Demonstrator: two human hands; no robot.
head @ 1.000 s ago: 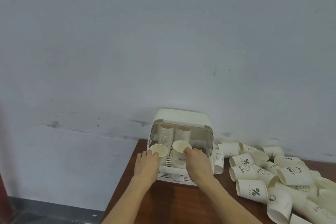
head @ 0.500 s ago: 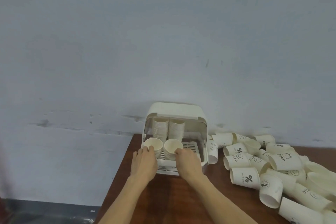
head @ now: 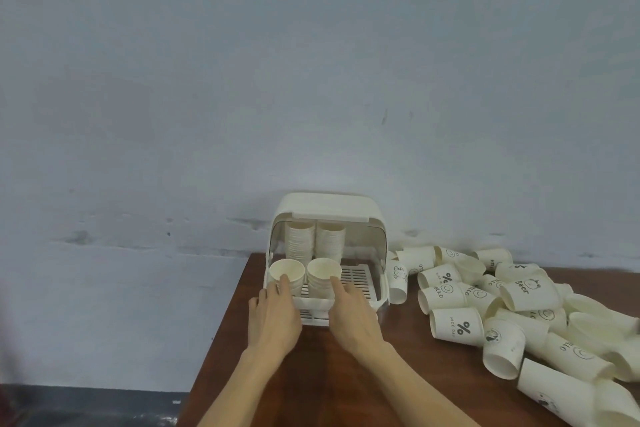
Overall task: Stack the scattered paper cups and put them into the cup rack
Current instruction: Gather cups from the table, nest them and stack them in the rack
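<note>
Table [head: 311,374] of dark wood carries one cream cup rack [head: 327,215] at its far left corner. Four cup stacks stand on its slatted tray: two tall at the back, two short at the front. Loose paper cups [head: 526,315], too heaped to count, lie scattered to its right. Left hand [head: 275,317] touches the left front stack [head: 287,276], right hand [head: 353,315] the right front stack [head: 323,274], fingers fairly straight.
</note>
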